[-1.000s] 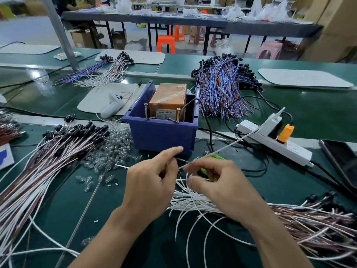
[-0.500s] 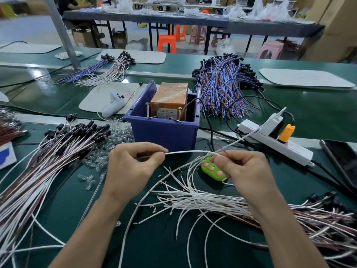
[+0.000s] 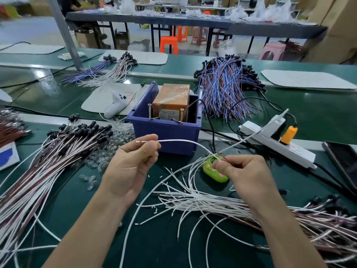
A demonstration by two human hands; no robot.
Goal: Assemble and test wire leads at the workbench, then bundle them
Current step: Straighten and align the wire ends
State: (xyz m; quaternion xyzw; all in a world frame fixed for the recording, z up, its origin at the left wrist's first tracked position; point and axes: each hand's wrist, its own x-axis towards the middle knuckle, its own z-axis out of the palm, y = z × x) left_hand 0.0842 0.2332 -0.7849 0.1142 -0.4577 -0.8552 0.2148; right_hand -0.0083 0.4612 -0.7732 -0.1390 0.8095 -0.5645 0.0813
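The left hand (image 3: 133, 167) is raised off the dark green tabletop (image 3: 164, 242), its thumb and curled forefinger pinching a thin white insulated wire (image 3: 179, 140) just short of the wire's bare tip, which pokes out past the thumb. From there the wire arcs across to the right hand (image 3: 245, 175), whose thumb and bent fingers pinch its other part; whether a second strand is in that grip I cannot tell. Directly under the right fingertips lies a small bright green plastic counter with pink buttons (image 3: 212, 172). Just beyond both hands stands a blue plastic bin (image 3: 166, 132) holding an orange-brown wrapped box (image 3: 172, 101), its near wall close to the wire's arc. Below the right hand a loose fan of white cut wires (image 3: 193, 200) spreads toward the left forearm and merges, farther right, into a heap of brown-and-white leads (image 3: 318, 221). Left of the left hand a long sheaf of brown-and-white leads with black caps (image 3: 58, 151) lies beside a scatter of clear glass bulbs (image 3: 116, 136). Right of and beyond the right hand sit a white power strip (image 3: 280, 147) and, at the picture's edge, a dark flat phone (image 3: 342, 159). Bare tabletop shows between the forearms and just under the left hand
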